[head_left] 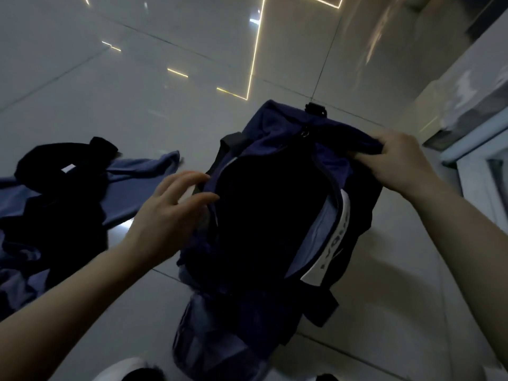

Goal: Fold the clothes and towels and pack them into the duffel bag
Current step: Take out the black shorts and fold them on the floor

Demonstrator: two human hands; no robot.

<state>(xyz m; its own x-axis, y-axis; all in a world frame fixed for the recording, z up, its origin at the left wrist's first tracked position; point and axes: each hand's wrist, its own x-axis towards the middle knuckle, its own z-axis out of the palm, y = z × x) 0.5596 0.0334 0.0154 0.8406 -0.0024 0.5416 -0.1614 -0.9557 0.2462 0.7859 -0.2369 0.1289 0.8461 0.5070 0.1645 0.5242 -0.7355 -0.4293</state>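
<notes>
Duffel bag [277, 138] interior black, unreadable

Interior of navy fabric duffel bag [277, 127]: black, contents indiscernible. Right-hand fingertips [360, 156]: hidden inside gripped rim fold. Crumpled blue and black clothes [137, 174]: cropped at left edge.

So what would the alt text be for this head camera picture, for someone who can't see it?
Seen from above, a person holds open a navy duffel bag on a glossy tiled floor: the right hand grips its far rim, the left hand touches the near rim with relaxed fingers. Unfolded blue and black clothes lie to the left.
</notes>
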